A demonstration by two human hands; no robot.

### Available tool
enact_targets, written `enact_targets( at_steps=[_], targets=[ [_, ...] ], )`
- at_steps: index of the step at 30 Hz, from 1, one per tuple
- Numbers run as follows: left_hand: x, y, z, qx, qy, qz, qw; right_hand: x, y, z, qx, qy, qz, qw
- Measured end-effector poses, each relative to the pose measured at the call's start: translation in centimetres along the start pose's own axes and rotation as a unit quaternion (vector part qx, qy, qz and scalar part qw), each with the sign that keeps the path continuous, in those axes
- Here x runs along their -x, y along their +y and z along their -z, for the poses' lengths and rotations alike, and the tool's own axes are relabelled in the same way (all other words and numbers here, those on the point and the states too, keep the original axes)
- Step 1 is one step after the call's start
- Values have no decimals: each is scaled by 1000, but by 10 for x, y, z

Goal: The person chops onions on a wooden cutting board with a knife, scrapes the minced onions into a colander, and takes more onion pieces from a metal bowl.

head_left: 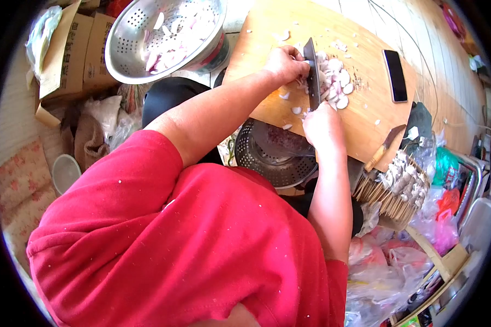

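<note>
My right hand [323, 124] is wrapped round the handle of a dark-bladed cleaver [311, 71], its blade upright on a wooden cutting board [267, 32]. Just left of the blade, my left hand [287, 64] has its fingers curled and pressed together; whatever they hold is hidden. A pile of sliced onion [335, 82], white with purplish edges, lies against the blade's right side. Small onion bits are scattered over the board.
A metal colander [126, 54] of cut onion stands at upper left; another colander [262, 169] sits below the board. The board also bears a phone [395, 76] and a wooden-handled knife [384, 148]. Skewers [403, 185] with pale pieces and plastic bags [387, 267] lie right.
</note>
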State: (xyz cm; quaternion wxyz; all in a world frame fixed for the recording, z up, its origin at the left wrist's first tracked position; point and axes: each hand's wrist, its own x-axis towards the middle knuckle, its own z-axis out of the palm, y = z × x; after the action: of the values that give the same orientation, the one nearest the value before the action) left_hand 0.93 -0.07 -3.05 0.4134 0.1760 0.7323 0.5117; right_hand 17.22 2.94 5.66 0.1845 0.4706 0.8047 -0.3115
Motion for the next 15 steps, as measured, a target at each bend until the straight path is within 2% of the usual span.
enact_targets(
  at_steps=[4,10,13,15],
  targets=[
    [0,0,-2,49,7,-7,999,-1,3,-9,5,42,-5,999],
    [3,-2,-1,-12,15,-3,1000,24,-7,5,-45,69,-11,997],
    [5,7,1,-17,15,19,1000,23,-6,4,-5,63,4,998],
    [3,6,0,-40,15,3,999,16,-4,2,14,59,5,998]
  ],
)
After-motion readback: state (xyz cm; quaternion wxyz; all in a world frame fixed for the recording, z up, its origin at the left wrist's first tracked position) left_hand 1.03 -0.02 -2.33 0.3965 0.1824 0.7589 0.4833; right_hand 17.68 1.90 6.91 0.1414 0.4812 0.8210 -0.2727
